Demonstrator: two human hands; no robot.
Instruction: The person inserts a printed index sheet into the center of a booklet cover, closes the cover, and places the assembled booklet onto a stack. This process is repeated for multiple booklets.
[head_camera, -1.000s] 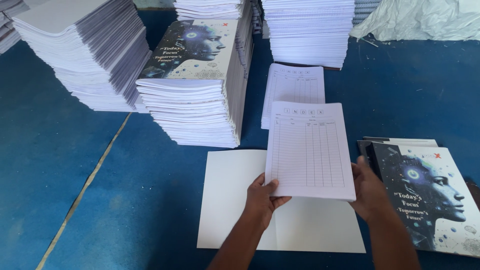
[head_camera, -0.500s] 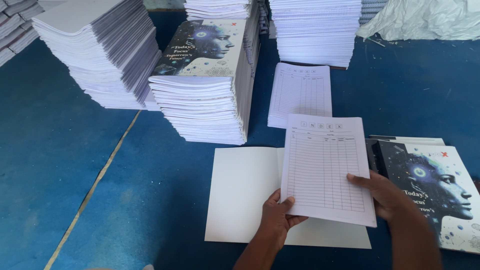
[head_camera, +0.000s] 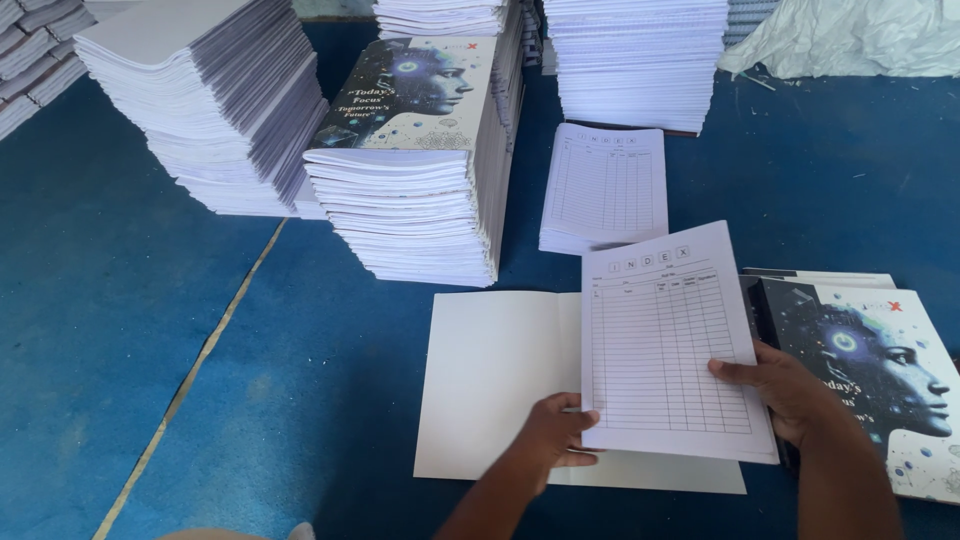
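Note:
Both my hands hold one block of white ruled pages (head_camera: 670, 345) whose top sheet is a printed table. My left hand (head_camera: 552, 440) grips its lower left corner and my right hand (head_camera: 790, 395) grips its right edge. The block hovers over the right half of an opened blank white cover (head_camera: 495, 395) lying flat on the blue floor. Just right of my right hand lies a small pile of printed covers (head_camera: 880, 375) showing a blue face in profile.
A low pile of similar ruled blocks (head_camera: 605, 185) lies behind. A tall stack of finished notebooks with the face cover (head_camera: 415, 160) stands at centre, with white paper stacks at the left (head_camera: 200, 100) and back (head_camera: 635, 60). A yellow line (head_camera: 215, 340) crosses the floor.
The page block has shifted right and lower over the cover's right half. My left hand moved to its lower left corner and my right hand slid up its right edge.

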